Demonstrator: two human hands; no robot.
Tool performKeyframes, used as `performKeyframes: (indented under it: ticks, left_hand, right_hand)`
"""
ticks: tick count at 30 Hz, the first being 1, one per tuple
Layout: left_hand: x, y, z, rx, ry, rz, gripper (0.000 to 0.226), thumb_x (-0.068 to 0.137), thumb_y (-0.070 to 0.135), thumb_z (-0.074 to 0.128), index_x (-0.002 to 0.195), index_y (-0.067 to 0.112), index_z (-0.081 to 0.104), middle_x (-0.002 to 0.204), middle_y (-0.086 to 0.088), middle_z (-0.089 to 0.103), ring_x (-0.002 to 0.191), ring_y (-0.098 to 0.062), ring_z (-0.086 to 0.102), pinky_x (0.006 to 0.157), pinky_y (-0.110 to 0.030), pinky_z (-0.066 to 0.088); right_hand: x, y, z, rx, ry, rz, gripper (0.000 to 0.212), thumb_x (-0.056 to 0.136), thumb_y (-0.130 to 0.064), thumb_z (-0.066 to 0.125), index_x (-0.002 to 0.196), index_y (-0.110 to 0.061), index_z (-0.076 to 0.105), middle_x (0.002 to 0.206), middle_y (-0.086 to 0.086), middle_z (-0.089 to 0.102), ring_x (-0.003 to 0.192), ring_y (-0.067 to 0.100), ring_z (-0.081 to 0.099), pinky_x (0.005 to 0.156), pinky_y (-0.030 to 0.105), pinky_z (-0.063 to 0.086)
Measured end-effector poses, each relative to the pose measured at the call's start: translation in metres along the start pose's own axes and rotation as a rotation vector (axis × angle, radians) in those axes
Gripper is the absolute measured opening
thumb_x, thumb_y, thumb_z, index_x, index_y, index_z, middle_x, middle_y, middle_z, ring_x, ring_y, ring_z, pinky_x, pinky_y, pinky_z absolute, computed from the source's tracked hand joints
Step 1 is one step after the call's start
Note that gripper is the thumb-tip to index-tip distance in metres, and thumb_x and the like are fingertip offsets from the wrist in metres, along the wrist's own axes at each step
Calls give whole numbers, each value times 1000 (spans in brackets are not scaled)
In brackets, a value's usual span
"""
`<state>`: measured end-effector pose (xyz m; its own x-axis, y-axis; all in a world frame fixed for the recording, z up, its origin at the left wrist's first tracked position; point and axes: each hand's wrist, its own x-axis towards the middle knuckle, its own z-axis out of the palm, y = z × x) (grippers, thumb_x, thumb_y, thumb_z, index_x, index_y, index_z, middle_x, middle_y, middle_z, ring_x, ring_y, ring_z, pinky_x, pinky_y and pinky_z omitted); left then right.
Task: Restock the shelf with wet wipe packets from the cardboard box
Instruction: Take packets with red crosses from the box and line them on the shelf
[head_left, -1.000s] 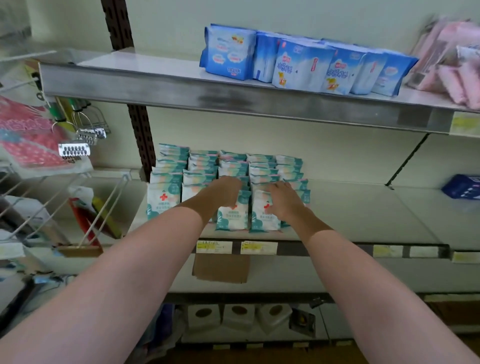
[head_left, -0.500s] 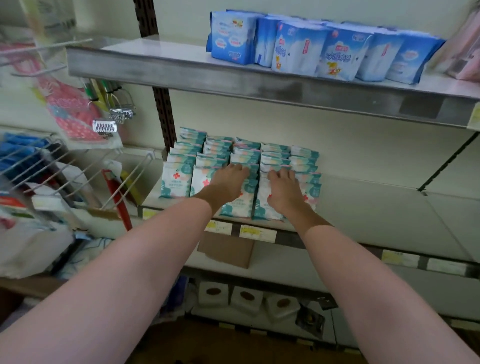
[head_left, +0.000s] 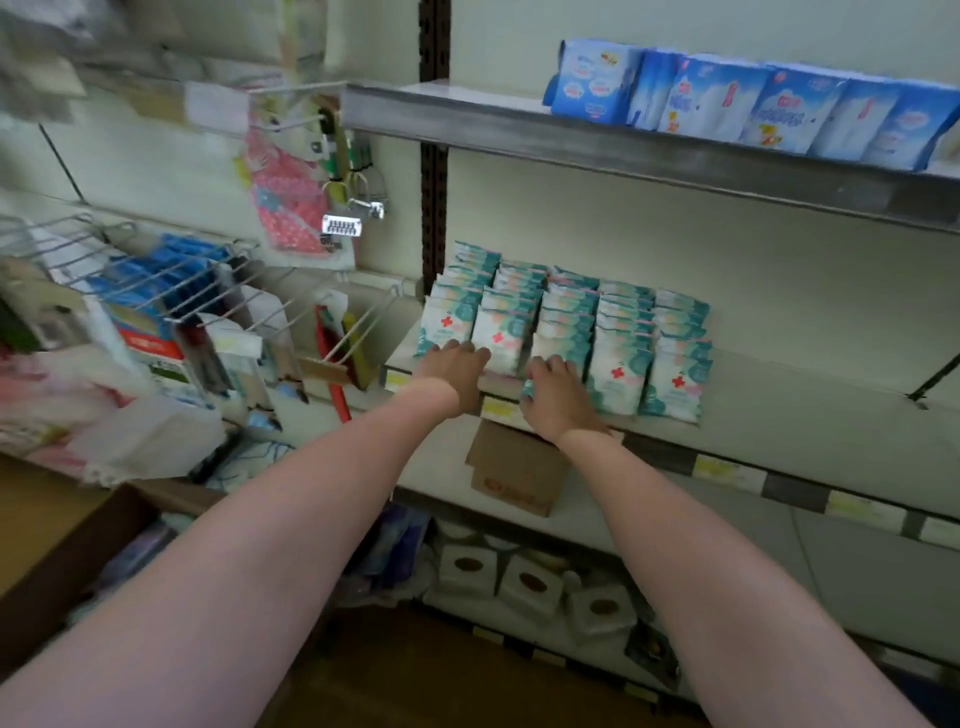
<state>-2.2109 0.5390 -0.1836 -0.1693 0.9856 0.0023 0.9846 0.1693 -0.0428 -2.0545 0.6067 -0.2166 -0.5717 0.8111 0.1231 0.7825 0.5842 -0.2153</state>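
The likeliest trouble from here is a toppled row: the wet wipe packets (head_left: 566, 332) stand on edge in five close files at the centre of the frame, on the left end of the middle shelf (head_left: 810, 415), and the front ones sit right at its lip, so a careless tug or a push off-line could tip one forward over the edge or knock a neighbouring file askew. The left hand (head_left: 453, 366) lies palm-down against the fronts of the two leftmost files, its fingers fairly straight and close together, pressing rather than gripping. The right hand (head_left: 556, 387) rests on the third file with its fingers curled over the top of the front packet — whether it actually pinches that packet or only steadies it I cannot tell. The packets themselves are small soft pouches, white low down with a red cross and teal above, glossy and slightly puffed; they look light and slippery, apt to slide against one another. The two rightmost files look the fullest and stand furthest forward. A brown cardboard box (head_left: 517, 470) sits on the shelf below, just under the hands; its contents are hidden, so how many packets remain is unclear. Blue packs (head_left: 727, 98) line the top shelf at upper right — well apart from the work.
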Motion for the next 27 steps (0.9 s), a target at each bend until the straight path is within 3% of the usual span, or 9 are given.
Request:
performKeyframes:
  ticks: [7, 12, 15, 21, 23, 27]
  left_hand:
    - [-131, -98, 58, -110, -129, -117, 33, 88, 16, 52, 121, 17, 53, 122, -10, 59, 113, -31, 54, 92, -42, 46]
    - [-218, -165, 108, -147, -198, -247, 29, 91, 26, 52, 119, 17, 52, 119, -10, 58, 112, -32, 55, 85, -38, 42]
    - [-266, -195, 129, -177, -240, -320, 33, 92, 29, 52, 123, 17, 50, 120, -8, 58, 113, -31, 54, 86, -40, 43]
    - [-334, -245, 171, -269, -336, -475, 26, 94, 28, 54, 116, 16, 51, 115, -11, 59, 105, -31, 55, 82, -43, 48]
    - [-347, -257, 180, -279, -376, -512, 25, 95, 23, 51, 118, 13, 49, 114, -12, 58, 105, -32, 54, 77, -40, 42]
    - [-360, -277, 198, -307, -428, -607, 23, 96, 14, 48, 119, 11, 49, 114, -14, 57, 104, -33, 53, 71, -37, 35]
  right_hand:
    - [-59, -130, 65, 79, -224, -54, 47, 92, -23, 55, 137, -14, 44, 136, 8, 42, 127, 28, 39, 101, 38, 41]
    - [-94, -223, 116, 112, -290, -162, 29, 92, -19, 60, 120, -14, 52, 123, 10, 53, 116, 30, 48, 95, 39, 44]
    - [-113, -270, 145, 106, -327, -234, 33, 91, -20, 62, 123, -13, 53, 126, 10, 53, 118, 30, 48, 97, 41, 45]
    - [-134, -332, 196, 75, -485, -355, 37, 93, -24, 61, 127, -15, 48, 129, 8, 46, 123, 30, 42, 94, 43, 48]
    - [-137, -345, 213, 52, -546, -387, 33, 94, -22, 61, 124, -15, 48, 127, 8, 46, 123, 30, 42, 94, 43, 48]
    - [-131, -367, 248, 19, -635, -429, 44, 95, -23, 63, 135, -17, 44, 134, 8, 45, 128, 29, 41, 99, 41, 46]
